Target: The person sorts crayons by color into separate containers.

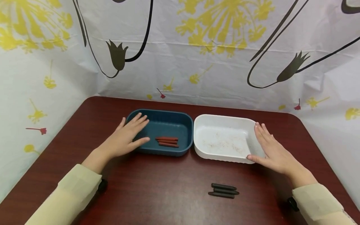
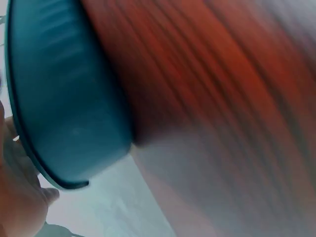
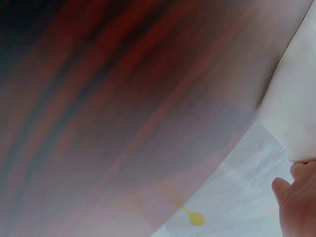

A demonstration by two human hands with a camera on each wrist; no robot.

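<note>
**My left hand (image 1: 127,136) and my right hand (image 1: 271,151) at opposite ends**

Near the far edge of the dark reddish-brown, wood-grained tabletop (image 1: 168,181), I have two containers side by side. The dark blue rectangular tray with rounded corners (image 1: 163,152) sits towards the far left corner, and the white rectangular tray with rounded corners (image 1: 222,157) towards the far right corner.

My left hand is spread over the blue tray's left end, fingers straight and slightly fanned, thumb well apart over the near side. My right hand is at the white tray's right end: straight fingers lying close together by its far right corner, thumb out to its near right corner. I cannot tell how firmly either hand presses.

A few slim reddish-brown sticks (image 1: 167,142) lie together on the blue tray's floor, towards its near right corner. Brownish specks (image 1: 225,143) mark the white tray's floor. Three slim black sticks (image 1: 226,191) lie side by side on the tabletop, on my side of the white tray, nearer the right edge than the left.
</note>
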